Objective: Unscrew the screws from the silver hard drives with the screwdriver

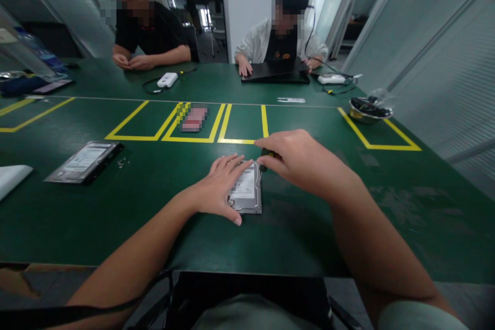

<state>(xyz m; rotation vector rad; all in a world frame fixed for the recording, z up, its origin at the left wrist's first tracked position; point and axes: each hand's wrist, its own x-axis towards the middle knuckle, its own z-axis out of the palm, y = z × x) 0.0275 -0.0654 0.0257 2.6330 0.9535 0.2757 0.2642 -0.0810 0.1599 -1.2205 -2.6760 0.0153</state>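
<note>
Left hand (216, 189) wide open on drive (246, 193)

Silver hard drive (247, 193), white-labelled, lying flat, dark tool (266, 153), perhaps screwdriver, at its edge

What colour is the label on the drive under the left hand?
The label on the drive is white with dark print; head view.

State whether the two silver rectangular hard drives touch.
Apart. The head view shows green tabletop between the left-side drive and the drive under the left hand.
</note>
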